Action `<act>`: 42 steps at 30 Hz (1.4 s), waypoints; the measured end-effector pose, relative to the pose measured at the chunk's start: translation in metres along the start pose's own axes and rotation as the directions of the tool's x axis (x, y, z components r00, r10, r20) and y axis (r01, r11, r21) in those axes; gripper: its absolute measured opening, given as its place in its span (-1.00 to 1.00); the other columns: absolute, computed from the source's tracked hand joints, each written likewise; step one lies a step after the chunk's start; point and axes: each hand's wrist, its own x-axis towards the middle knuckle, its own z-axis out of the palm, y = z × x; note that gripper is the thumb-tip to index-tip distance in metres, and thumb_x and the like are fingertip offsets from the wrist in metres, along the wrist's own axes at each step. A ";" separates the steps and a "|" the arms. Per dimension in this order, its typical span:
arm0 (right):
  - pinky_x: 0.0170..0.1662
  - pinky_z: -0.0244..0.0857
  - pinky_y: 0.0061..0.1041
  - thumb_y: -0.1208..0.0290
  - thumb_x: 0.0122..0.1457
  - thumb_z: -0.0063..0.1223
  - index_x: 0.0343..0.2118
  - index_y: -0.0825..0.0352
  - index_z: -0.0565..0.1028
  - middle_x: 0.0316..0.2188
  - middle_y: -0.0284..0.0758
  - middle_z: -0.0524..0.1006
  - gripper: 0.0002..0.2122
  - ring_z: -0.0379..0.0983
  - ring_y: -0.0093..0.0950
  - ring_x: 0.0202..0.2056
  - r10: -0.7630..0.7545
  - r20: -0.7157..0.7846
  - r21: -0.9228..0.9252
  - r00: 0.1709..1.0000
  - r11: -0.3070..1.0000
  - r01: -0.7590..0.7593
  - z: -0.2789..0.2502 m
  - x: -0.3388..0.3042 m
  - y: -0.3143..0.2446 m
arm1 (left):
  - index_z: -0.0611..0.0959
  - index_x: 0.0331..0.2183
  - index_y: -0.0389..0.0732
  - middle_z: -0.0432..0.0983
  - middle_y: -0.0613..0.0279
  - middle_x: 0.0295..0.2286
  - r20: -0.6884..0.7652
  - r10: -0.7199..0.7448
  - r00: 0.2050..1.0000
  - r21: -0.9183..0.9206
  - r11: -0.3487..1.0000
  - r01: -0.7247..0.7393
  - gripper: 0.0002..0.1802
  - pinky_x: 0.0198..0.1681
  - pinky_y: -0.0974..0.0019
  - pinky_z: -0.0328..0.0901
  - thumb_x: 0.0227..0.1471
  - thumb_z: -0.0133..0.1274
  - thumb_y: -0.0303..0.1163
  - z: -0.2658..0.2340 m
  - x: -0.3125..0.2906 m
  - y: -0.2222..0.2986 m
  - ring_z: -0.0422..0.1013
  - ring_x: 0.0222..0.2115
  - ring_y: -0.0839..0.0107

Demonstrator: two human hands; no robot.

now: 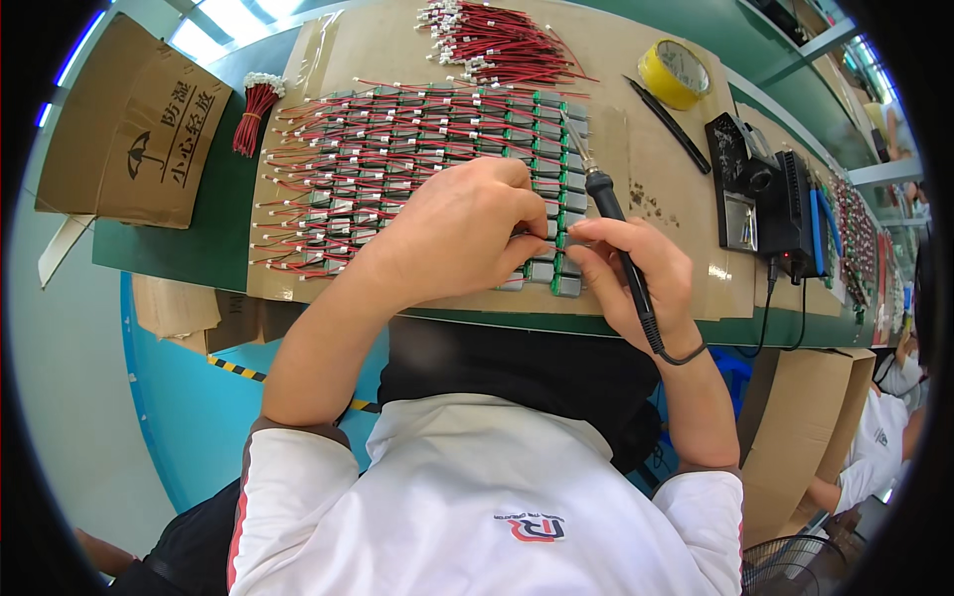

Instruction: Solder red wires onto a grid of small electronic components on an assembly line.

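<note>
My left hand (475,223) is closed in a pinch above the rows of small silver-grey battery packs (543,270) with green circuit strips. A thin red wire appears at its fingertips, though the fingers hide most of it. Across my right hand (644,266) lies a black-handled soldering iron (618,221), held with its metal tip pointing up and away over the packs. The thumb and forefinger of that hand come close together beside the left fingertips; whether they also pinch a wire I cannot tell. Red and black leads with white connectors (373,149) spread over the packs.
A pile of red leads (497,42) lies at the back, a banded bundle (256,114) at the left by a cardboard box (129,119). Rightward are yellow tape (674,74), a black pen-like tool (668,124) and a soldering station (785,214). An open carton (805,427) stands below right.
</note>
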 end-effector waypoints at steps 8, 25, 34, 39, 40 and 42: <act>-0.43 0.33 -0.64 0.73 0.11 0.41 -0.06 0.34 0.63 -0.38 -0.34 0.64 -0.66 0.47 -0.63 -0.49 -0.002 0.018 -0.012 1.000 1.000 0.002 0.004 0.003 -0.003 | 0.74 -0.39 -0.28 0.50 0.13 -0.36 -0.014 0.050 0.999 0.065 0.997 -0.049 -0.85 -0.18 0.06 0.43 0.00 0.37 -0.43 0.004 -0.001 0.001 0.49 -0.25 0.08; -0.46 0.31 -0.64 0.75 0.09 0.40 -0.08 0.33 0.62 -0.40 -0.36 0.63 -0.66 0.44 -0.65 -0.53 -0.046 -0.019 -0.043 0.999 0.998 0.045 0.008 0.007 -0.002 | 0.72 -0.35 -0.29 0.55 0.06 -0.32 0.041 -0.052 0.998 -0.144 0.988 0.058 -0.85 -0.10 0.06 0.44 0.15 0.28 -0.39 -0.003 0.002 -0.005 0.52 -0.20 0.03; -0.48 0.29 -0.60 0.74 0.09 0.41 -0.08 0.31 0.63 -0.41 -0.34 0.63 -0.66 0.43 -0.60 -0.54 -0.194 -0.044 -0.080 0.980 0.978 0.190 0.007 0.012 -0.001 | 0.68 -0.34 -0.32 0.51 0.14 -0.36 -0.013 0.001 1.000 -0.169 0.986 -0.003 -0.90 -0.32 0.23 0.40 0.11 0.29 -0.53 -0.003 0.002 -0.009 0.48 -0.37 0.23; -0.49 0.24 -0.56 0.75 0.09 0.40 -0.10 0.32 0.65 -0.50 -0.35 0.55 -0.68 0.41 -0.54 -0.55 -0.143 -0.071 -0.066 0.987 0.988 0.138 0.007 0.011 -0.003 | 0.70 -0.34 -0.30 0.52 0.10 -0.34 0.010 -0.026 1.000 -0.155 0.988 0.027 -0.88 -0.22 0.15 0.41 0.12 0.29 -0.46 -0.003 0.002 -0.007 0.49 -0.29 0.13; -0.49 0.24 -0.56 0.75 0.09 0.40 -0.10 0.32 0.65 -0.50 -0.35 0.55 -0.68 0.41 -0.54 -0.55 -0.147 -0.067 -0.061 0.987 0.988 0.143 0.007 0.012 -0.003 | 0.71 -0.34 -0.29 0.54 0.07 -0.32 0.038 -0.061 0.997 -0.148 0.987 0.066 -0.85 -0.14 0.06 0.43 0.13 0.29 -0.40 -0.003 0.002 -0.006 0.50 -0.22 0.04; -0.50 0.24 -0.55 0.75 0.10 0.40 -0.10 0.32 0.65 -0.52 -0.36 0.53 -0.69 0.40 -0.54 -0.55 -0.137 -0.085 -0.063 0.987 0.989 0.132 0.008 0.013 -0.003 | 0.71 -0.35 -0.28 0.53 0.07 -0.33 0.020 -0.054 0.998 -0.145 0.988 0.056 -0.85 -0.13 0.05 0.43 0.12 0.30 -0.39 0.000 0.002 -0.003 0.50 -0.21 0.04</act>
